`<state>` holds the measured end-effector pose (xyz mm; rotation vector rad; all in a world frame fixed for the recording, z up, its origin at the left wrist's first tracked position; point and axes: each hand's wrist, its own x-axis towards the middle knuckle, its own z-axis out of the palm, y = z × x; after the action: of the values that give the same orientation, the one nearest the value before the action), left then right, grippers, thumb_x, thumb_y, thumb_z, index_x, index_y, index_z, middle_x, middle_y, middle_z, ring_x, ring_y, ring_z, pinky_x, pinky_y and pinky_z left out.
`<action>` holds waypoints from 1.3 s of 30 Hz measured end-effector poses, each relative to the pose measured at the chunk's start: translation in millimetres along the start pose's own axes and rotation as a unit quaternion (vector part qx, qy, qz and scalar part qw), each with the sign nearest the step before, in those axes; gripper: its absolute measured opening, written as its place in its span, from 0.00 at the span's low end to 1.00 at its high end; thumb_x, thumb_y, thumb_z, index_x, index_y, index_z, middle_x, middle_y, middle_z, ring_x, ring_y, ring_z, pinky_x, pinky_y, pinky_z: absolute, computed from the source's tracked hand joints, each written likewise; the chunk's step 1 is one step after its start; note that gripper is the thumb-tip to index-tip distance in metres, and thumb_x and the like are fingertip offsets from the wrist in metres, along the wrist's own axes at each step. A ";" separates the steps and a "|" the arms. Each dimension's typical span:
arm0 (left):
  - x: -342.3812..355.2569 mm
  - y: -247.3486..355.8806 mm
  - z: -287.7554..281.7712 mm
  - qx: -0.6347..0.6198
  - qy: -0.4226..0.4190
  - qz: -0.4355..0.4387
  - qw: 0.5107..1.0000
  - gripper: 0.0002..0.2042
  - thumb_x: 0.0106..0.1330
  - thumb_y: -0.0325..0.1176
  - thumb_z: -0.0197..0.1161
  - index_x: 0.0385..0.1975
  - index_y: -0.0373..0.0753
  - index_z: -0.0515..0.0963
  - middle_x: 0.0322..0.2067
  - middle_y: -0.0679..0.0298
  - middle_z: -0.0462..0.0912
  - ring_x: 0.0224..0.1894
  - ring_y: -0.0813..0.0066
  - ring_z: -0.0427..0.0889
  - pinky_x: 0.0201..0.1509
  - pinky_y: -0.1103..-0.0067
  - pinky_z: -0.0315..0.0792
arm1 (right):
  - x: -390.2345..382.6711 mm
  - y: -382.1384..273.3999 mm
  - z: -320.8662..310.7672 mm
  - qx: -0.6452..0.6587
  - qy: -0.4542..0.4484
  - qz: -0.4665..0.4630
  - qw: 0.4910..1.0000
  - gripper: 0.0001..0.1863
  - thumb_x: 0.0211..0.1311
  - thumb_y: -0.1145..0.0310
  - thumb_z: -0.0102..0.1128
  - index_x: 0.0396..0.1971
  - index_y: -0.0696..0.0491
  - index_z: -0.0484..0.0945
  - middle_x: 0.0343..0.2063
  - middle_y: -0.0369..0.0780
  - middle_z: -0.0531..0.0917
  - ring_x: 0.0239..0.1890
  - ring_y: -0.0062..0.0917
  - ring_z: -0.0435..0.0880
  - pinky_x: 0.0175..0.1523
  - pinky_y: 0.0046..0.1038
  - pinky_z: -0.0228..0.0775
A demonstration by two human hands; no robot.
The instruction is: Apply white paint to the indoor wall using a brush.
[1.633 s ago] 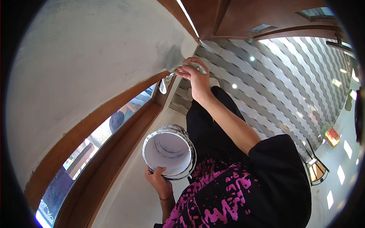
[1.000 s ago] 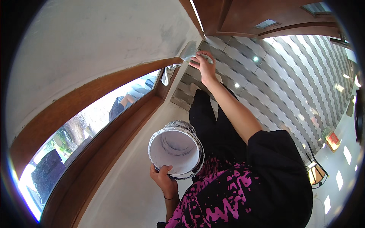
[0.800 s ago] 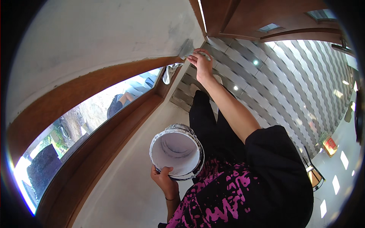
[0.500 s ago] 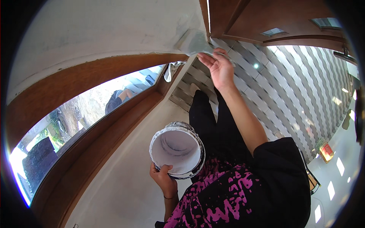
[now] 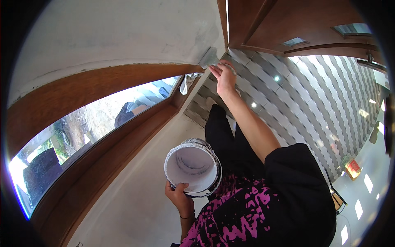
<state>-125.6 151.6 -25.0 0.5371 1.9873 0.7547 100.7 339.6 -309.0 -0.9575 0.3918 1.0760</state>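
My left hand [image 5: 179, 194] grips a round bucket [image 5: 190, 164] by its rim and side; its inside is whitish, with dark rings toward the bottom, and its outer rim is crusted white. My right hand [image 5: 224, 80] is raised at the upper middle, fingers closed on a flat grey putty knife [image 5: 209, 57], whose blade lies against the white, patchy wall [image 5: 123, 35] near its corner by the wooden frame. Just below that blade, a white and grey cloth [image 5: 188, 83] hangs at the end of the window frame [image 5: 103, 78].
A long window [image 5: 82, 131] runs along the left above a wooden sill. A brown wooden door [image 5: 296, 20] stands at the top right. Below are patterned floor tiles [image 5: 296, 103] around my legs. At the right are a yellow and red container [image 5: 352, 168] and a black metal-framed item [image 5: 337, 197].
My right hand shifted right and opened somewhat around half a second ago; now it is turned back, closed on the knife, slightly lower. My left hand and the bucket have moved little.
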 end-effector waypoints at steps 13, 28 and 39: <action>2.3 6.9 2.4 -0.011 -0.009 0.005 1.000 0.21 0.44 0.21 0.52 0.42 0.28 0.75 0.38 0.60 0.80 0.40 0.69 0.78 0.49 0.78 0.69 | -73.4 -89.4 15.3 0.141 -0.150 0.046 0.978 0.05 0.64 0.75 0.53 0.38 0.54 0.70 0.36 0.45 0.80 0.48 0.46 0.84 0.57 0.40 0.78; 3.2 4.9 6.3 -0.014 0.015 0.011 1.000 0.18 0.44 0.20 0.54 0.38 0.28 0.76 0.35 0.62 0.80 0.37 0.71 0.78 0.46 0.80 0.69 | 73.5 -5.9 -49.8 -0.109 0.036 -0.019 0.993 0.15 0.59 0.80 0.59 0.47 0.54 0.76 0.35 0.40 0.80 0.35 0.26 0.82 0.46 0.29 0.81; 5.4 3.4 1.5 0.006 0.013 0.001 1.000 0.18 0.44 0.20 0.53 0.39 0.27 0.75 0.35 0.61 0.80 0.38 0.70 0.78 0.46 0.79 0.69 | 11.5 -82.6 32.4 -0.124 -0.022 -0.022 0.992 0.14 0.59 0.80 0.54 0.46 0.62 0.77 0.32 0.45 0.82 0.32 0.29 0.85 0.41 0.29 0.83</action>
<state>-126.7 157.9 -26.5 0.5377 2.0170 0.7551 172.9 360.7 -260.4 -1.1550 0.2020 1.1202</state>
